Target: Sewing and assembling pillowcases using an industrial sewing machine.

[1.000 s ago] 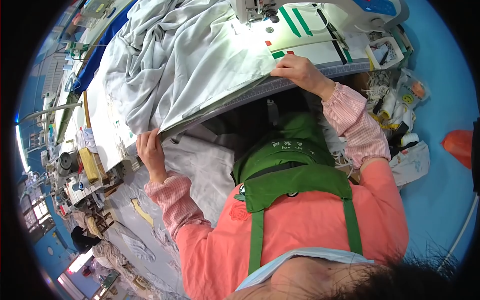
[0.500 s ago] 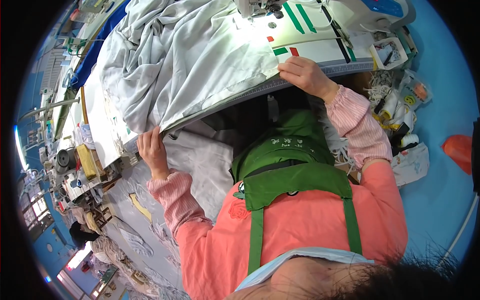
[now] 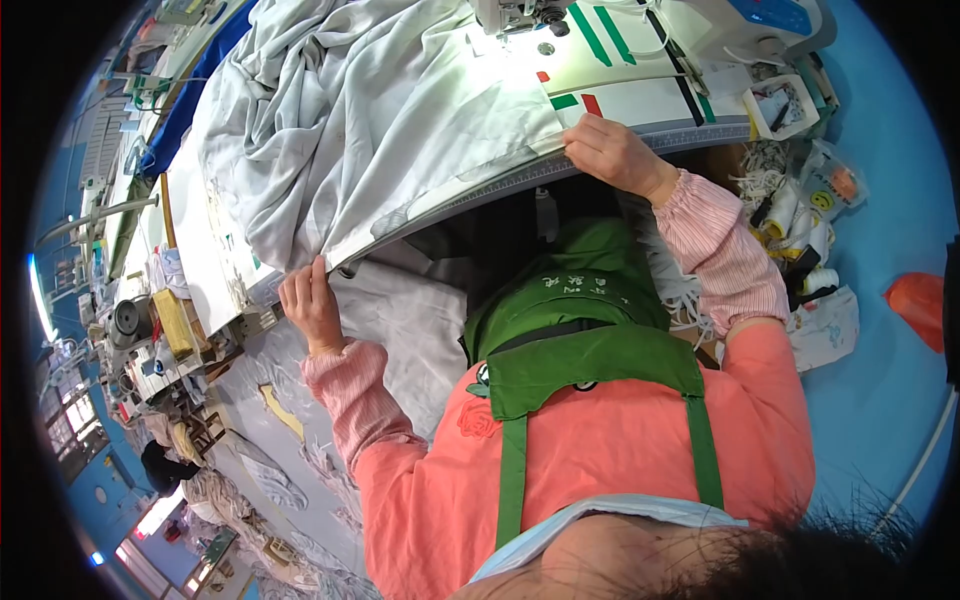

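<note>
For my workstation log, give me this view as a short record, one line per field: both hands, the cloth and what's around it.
Left hand: pinching the cloth near its left front corner
Right hand: pinching the cloth's right front corner
Cloth: pale grey; front edge stretched between the hands, bunched farther back
Sewing machine: top of view, bright light beneath it
Table: white, with green, red and black strips

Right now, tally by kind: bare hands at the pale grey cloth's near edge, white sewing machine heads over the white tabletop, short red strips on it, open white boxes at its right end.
Bare left hand and right hand at pale grey cloth: 2
White sewing machine head: 1
Short red strips: 2
Open white box: 1
Total: 6
</note>
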Motion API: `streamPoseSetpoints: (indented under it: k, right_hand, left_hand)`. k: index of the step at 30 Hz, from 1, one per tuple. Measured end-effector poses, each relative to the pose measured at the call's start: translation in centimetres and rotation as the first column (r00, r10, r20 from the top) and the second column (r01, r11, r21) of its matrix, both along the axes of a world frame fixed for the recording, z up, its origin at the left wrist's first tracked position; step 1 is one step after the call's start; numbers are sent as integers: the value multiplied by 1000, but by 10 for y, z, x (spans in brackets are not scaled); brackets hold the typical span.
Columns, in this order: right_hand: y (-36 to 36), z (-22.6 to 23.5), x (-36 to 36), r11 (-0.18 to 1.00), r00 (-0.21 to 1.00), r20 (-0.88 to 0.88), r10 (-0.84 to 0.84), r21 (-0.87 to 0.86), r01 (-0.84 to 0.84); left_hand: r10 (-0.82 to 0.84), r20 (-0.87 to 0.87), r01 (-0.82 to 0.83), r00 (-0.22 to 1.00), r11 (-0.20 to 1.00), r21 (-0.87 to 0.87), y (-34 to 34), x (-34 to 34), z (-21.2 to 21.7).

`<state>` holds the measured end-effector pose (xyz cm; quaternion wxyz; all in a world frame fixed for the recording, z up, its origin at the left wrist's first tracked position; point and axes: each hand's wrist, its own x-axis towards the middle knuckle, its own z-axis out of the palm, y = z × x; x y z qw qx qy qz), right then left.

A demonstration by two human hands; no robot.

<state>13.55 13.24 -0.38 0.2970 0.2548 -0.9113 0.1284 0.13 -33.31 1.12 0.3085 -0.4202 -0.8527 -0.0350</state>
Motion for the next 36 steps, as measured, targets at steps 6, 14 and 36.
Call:
streamPoseSetpoints:
  k: [6,14,36]
  right_hand:
    - [-1,-1,1,997,999,45,12,-79,-9]
    - [-8,0,3,993,997,52,-49,-108,55]
    - [-15,1,-18,979,954,233,-189,-27,201]
  left_hand:
    - [-16,-35,17,999,1000,15,0,2,-2]
    - [5,-34,-6,999,1000,-14,-2,-3,0]
    - [35,59,-26,998,989,-146,22,-51,-6]
